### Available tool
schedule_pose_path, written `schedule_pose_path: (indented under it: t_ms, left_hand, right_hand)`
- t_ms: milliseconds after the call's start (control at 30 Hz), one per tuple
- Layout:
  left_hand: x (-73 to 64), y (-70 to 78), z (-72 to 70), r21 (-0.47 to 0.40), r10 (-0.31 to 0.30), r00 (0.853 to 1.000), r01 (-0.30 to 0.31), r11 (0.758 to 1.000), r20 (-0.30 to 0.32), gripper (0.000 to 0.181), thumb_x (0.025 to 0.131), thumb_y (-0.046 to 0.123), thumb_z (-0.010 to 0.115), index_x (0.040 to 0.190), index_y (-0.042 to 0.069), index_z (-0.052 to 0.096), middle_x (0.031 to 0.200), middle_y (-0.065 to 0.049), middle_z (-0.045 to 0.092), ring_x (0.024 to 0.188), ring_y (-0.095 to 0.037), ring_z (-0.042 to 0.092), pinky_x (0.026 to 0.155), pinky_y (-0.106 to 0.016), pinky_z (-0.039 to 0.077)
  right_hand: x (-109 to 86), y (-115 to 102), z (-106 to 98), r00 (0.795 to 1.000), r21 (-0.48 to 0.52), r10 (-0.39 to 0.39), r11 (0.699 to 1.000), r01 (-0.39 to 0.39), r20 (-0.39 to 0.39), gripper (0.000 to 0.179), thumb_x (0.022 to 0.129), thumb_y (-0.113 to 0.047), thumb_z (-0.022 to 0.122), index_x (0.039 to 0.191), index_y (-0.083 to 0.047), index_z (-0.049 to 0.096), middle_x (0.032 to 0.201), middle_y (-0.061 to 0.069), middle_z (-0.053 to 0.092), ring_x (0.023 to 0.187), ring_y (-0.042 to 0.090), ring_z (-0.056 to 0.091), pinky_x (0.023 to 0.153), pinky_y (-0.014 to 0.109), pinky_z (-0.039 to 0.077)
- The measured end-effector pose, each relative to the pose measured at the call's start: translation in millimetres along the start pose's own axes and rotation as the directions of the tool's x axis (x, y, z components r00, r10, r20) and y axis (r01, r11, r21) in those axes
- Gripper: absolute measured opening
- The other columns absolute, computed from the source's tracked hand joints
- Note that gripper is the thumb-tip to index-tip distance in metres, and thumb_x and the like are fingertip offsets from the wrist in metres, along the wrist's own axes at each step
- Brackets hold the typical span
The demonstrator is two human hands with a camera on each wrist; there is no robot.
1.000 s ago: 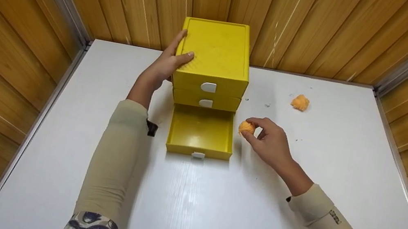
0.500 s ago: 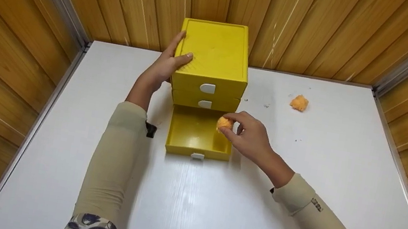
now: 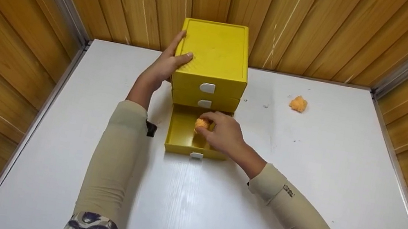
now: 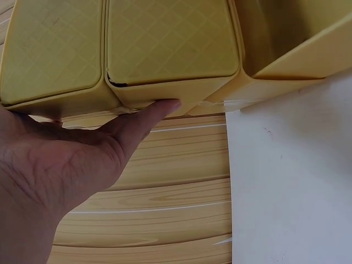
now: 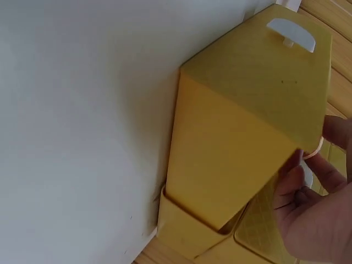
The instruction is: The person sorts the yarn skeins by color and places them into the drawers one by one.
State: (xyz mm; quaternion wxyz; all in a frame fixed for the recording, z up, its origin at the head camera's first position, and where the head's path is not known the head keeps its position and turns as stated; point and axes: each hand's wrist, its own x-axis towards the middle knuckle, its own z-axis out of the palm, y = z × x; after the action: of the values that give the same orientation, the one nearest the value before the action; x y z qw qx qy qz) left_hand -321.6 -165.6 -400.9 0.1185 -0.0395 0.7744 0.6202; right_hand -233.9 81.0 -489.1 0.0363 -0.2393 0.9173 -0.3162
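Observation:
A yellow drawer unit (image 3: 214, 50) with white tabs stands at the back of the table, its bottom drawer (image 3: 177, 149) pulled out. My left hand (image 3: 164, 64) rests against the unit's left side, thumb over the top edge; in the left wrist view, that hand (image 4: 71, 157) has a finger stretched along the side. Over the pulled-out drawer, my right hand (image 3: 225, 134) pinches a crumpled orange ball (image 3: 201, 125) between thumb and fingers. In the right wrist view, the drawer's wall (image 5: 220, 148) hides most of the ball, and the right hand (image 5: 316, 220) shows at its edge.
A second crumpled orange ball (image 3: 298, 104) lies on the white table (image 3: 337, 161), right of the unit. Small specks (image 3: 266, 106) are scattered near it. Wood-look panels (image 3: 305, 28) rise behind and on both sides of the table.
My right hand has moved left with the orange ball, from beside the pulled-out drawer to above its middle. The left hand has stayed on the unit.

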Motion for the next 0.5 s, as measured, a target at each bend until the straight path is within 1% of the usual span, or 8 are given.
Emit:
schedule_pose_path:
  t_ms: [100, 200, 333, 500]
  left_hand:
    - [-0.5, 0.2, -1.0, 0.004, -0.006, 1.0, 0.006, 1.0, 0.006, 0.079, 0.105, 0.052, 0.056, 0.162, 0.066, 0.004, 0.183, 0.007, -0.002, 0.163, -0.03, 0.029, 0.124, -0.057, 0.038]
    - [-0.8, 1.2, -1.7, 0.006, -0.013, 1.0, 0.013, 1.0, 0.011, 0.079, 0.105, 0.053, 0.056, 0.162, 0.067, 0.004, 0.183, 0.007, -0.001, 0.159, -0.029, 0.035, 0.12, -0.054, 0.042]
    - [-1.3, 2.0, -1.3, 0.005, -0.027, 1.0, 0.027, 1.0, 0.011, 0.078, 0.105, 0.053, 0.056, 0.162, 0.067, 0.004, 0.183, 0.007, 0.0, 0.158, -0.028, 0.036, 0.119, -0.053, 0.043]
    - [-1.9, 1.1, -1.4, 0.001, -0.02, 1.0, 0.02, 1.0, 0.012, 0.078, 0.105, 0.053, 0.057, 0.162, 0.067, 0.005, 0.183, 0.008, 0.0, 0.16, -0.029, 0.033, 0.121, -0.055, 0.042]
  right_hand:
    - [7.2, -5, 6, 0.998, -0.012, 0.042, 0.999, -0.041, 0.043, 0.03, 0.094, -0.035, 0.08, 0.119, -0.018, 0.08, 0.109, 0.001, 0.081, 0.097, 0.023, 0.073, 0.086, 0.043, 0.057]
    - [14.6, -7, 11, 0.994, -0.009, 0.059, 0.998, -0.058, 0.089, 0.027, 0.093, -0.032, 0.08, 0.116, -0.017, 0.081, 0.102, 0.001, 0.081, 0.092, 0.021, 0.071, 0.082, 0.04, 0.056]
    - [22.2, -7, 18, 0.987, -0.006, 0.068, 0.998, -0.067, 0.148, 0.029, 0.092, -0.031, 0.08, 0.115, -0.013, 0.08, 0.103, 0.003, 0.08, 0.09, 0.021, 0.069, 0.082, 0.04, 0.057]
    - [29.7, -9, 26, 0.974, -0.024, 0.097, 0.995, -0.094, 0.204, 0.036, 0.092, -0.032, 0.082, 0.122, -0.011, 0.078, 0.111, 0.005, 0.08, 0.097, 0.024, 0.071, 0.089, 0.044, 0.058]
